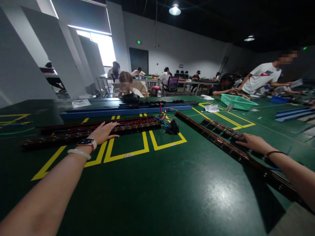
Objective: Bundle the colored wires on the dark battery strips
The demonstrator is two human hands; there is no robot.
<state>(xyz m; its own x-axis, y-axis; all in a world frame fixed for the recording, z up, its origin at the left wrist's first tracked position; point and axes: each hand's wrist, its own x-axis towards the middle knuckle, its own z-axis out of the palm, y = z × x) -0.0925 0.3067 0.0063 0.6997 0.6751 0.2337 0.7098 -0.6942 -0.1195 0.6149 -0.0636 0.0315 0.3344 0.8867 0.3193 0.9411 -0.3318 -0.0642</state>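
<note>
My left hand, with a watch and a pale bangle at the wrist, lies across long dark rails with copper-coloured lines. Its fingers are stretched out and the thumb is apart. Red and blue wires come out at the rails' right end, beside a black connector-like piece. On the right, my right hand has its fingers curled at the near end of a shorter dark rail; its fingertips are partly hidden. A long dark rail runs diagonally just left of that hand.
Yellow tape outlines mark the green table. Behind the rails lie blue channels. A green basket and a white paper are at the back right, with more blue strips further right. Several people sit or stand beyond.
</note>
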